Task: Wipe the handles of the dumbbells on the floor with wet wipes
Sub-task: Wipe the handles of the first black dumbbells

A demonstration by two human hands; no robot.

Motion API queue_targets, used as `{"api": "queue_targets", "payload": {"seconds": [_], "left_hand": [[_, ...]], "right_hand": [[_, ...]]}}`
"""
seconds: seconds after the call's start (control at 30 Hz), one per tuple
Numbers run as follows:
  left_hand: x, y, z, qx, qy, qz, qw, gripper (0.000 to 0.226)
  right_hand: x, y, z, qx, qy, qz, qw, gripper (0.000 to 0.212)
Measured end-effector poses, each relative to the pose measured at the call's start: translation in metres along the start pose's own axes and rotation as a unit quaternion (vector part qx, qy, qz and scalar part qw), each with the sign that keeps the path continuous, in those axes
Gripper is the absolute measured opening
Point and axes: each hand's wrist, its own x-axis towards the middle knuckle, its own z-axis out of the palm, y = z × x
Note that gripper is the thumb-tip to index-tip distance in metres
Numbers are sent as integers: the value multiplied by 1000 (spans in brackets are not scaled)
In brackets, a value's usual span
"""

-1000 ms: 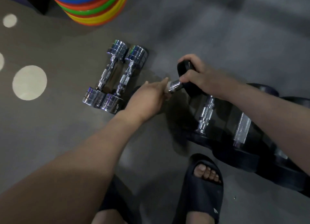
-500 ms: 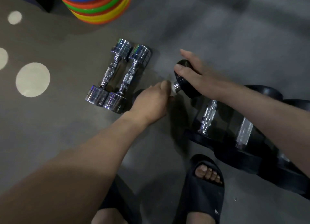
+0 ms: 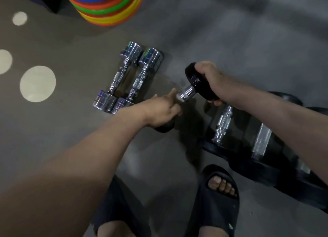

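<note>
A black dumbbell (image 3: 196, 81) with a chrome handle (image 3: 186, 93) lies tilted across the floor's middle. My right hand (image 3: 212, 80) grips its far black head. My left hand (image 3: 164, 111) is curled round the near part of the handle, with a sliver of white wet wipe (image 3: 178, 99) showing at my fingers. The dumbbell's near head (image 3: 166, 127) peeks out under my left hand. Two chrome dumbbells (image 3: 126, 78) lie side by side to the left. More black dumbbells (image 3: 223, 124) lie in a row at the right, partly under my right forearm.
A stack of coloured weight plates (image 3: 106, 6) stands at the top. My feet in dark slides (image 3: 215, 199) are at the bottom. Pale round spots (image 3: 37, 83) mark the brown floor on the left; grey floor stretches to the upper right.
My left hand has slid down the handle toward me, baring more chrome. My right hand's fingers, straight half a second ago, have curled round the black head.
</note>
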Motion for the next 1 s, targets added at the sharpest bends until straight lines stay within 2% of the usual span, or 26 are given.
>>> {"api": "queue_targets", "payload": {"seconds": [0.17,0.23,0.33,0.37,0.43,0.5,0.57,0.63,0.73,0.8,0.9,1.0], "left_hand": [[9,5,4,-42,110,40,992,60],[10,3,8,-96,165,53,980,54],[5,-4,17,-131,232,27,964,28],[1,-7,18,-124,231,22,965,25],[-6,-10,17,-83,179,33,980,32],[-9,-10,15,-36,93,52,994,52],[-11,-9,13,-19,51,34,998,66],[-12,-12,14,-19,100,31,994,54],[-9,-4,18,-79,233,11,969,22],[-3,11,21,-177,302,-45,936,18],[6,20,26,-300,350,-87,883,7],[3,12,35,-222,356,-36,907,13]], "right_hand": [[4,2,0,20,8,29,999,40],[4,3,0,23,-1,23,999,43],[4,5,-1,21,-2,18,1000,40],[4,5,-1,21,0,18,1000,38],[4,6,-2,20,3,19,1000,36],[4,6,-1,17,1,13,1000,34],[4,5,0,12,0,9,1000,36],[5,5,1,8,4,10,1000,36],[5,4,2,6,9,6,1000,39],[5,4,2,11,16,6,1000,40],[7,5,1,14,17,12,1000,36],[7,8,0,12,15,9,1000,35]]}}
